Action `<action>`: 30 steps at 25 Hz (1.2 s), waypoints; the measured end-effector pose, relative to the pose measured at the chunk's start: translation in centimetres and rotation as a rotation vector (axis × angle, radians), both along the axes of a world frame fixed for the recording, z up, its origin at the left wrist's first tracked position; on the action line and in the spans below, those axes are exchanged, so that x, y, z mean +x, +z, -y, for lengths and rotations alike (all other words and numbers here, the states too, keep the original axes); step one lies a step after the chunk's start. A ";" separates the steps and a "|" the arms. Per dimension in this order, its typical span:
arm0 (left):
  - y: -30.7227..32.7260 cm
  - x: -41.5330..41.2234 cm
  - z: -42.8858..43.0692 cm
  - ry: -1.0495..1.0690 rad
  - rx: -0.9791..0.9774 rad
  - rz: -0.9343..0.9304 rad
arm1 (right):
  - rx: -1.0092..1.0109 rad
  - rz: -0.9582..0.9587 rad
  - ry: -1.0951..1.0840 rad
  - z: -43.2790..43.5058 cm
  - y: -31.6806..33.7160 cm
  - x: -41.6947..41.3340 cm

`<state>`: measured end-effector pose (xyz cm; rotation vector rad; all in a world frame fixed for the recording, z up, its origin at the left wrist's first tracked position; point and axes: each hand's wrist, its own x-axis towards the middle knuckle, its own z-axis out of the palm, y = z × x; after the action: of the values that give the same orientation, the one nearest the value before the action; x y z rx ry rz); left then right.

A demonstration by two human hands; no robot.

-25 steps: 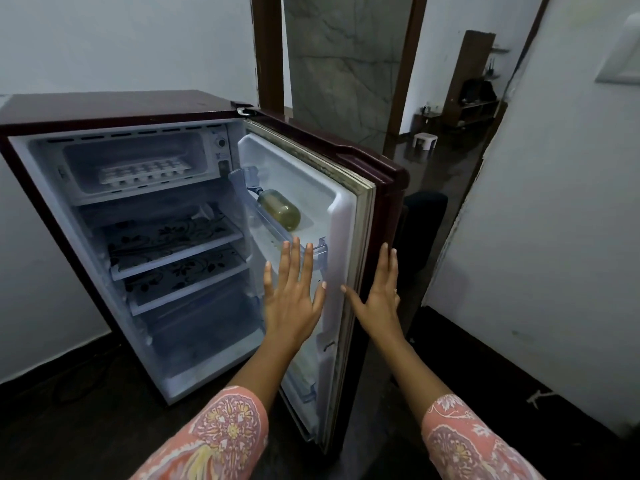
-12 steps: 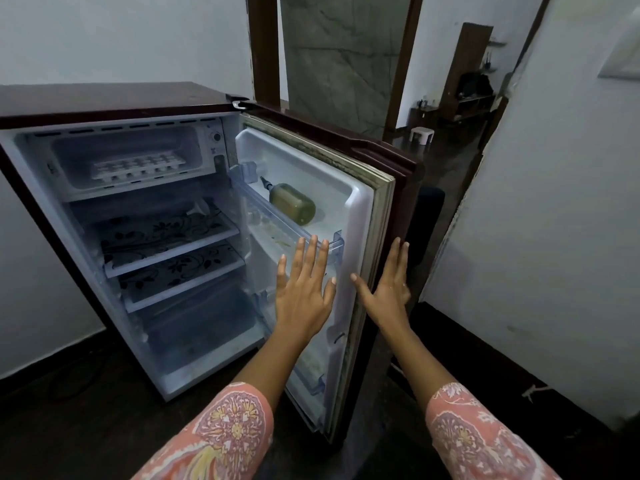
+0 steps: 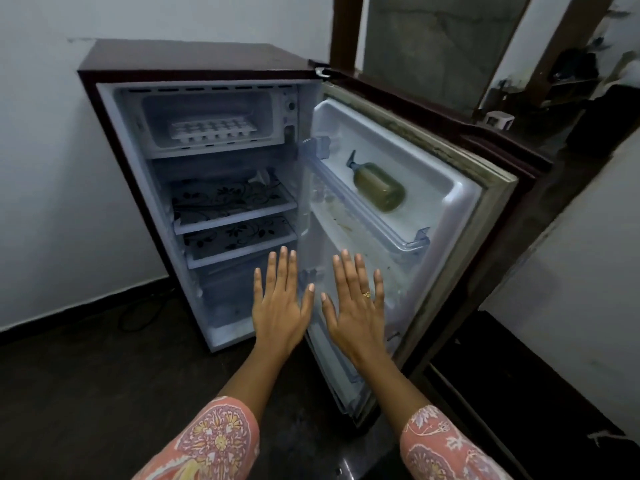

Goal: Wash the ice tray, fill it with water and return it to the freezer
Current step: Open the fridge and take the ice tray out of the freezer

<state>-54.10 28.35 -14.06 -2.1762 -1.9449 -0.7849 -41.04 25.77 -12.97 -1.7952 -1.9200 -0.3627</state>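
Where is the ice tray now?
Head view, upper left: the ice tray lies in the freezer compartment at the top of the fridge, left of the bottle.

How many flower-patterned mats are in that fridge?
2. The upper mat lies below the freezer, the lower mat just beneath it. The left hand hides part of the bottom compartment, so another may be unseen.

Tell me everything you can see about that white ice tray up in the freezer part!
The ice tray is a whitish, plastic-looking rectangle with two long rows of small square pockets. It lies flat, open side up, on the floor of the freezer compartment at the top of the fridge, with its long side running left to right. It is too blurry to tell whether the pockets hold ice or water. Nothing rests on it. The left hand and right hand are spread open lower down, touching nothing of it.
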 end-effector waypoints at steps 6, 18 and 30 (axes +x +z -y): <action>-1.3 -5.9 -3.1 0.095 -0.055 0.020 | -0.121 -0.007 0.038 -5.3 -1.7 -5.8; -2.5 -17.1 -12.9 0.151 -0.075 0.035 | -0.128 0.009 0.059 -17.0 -2.9 -17.1; 0.7 -21.9 -23.4 0.212 -0.044 0.054 | -0.083 -0.046 0.067 -28.3 0.2 -22.8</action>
<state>-76.02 51.71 -13.33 -1.9473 -2.1924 -0.7800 -63.86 54.07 -12.73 -1.7705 -1.9841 -0.2194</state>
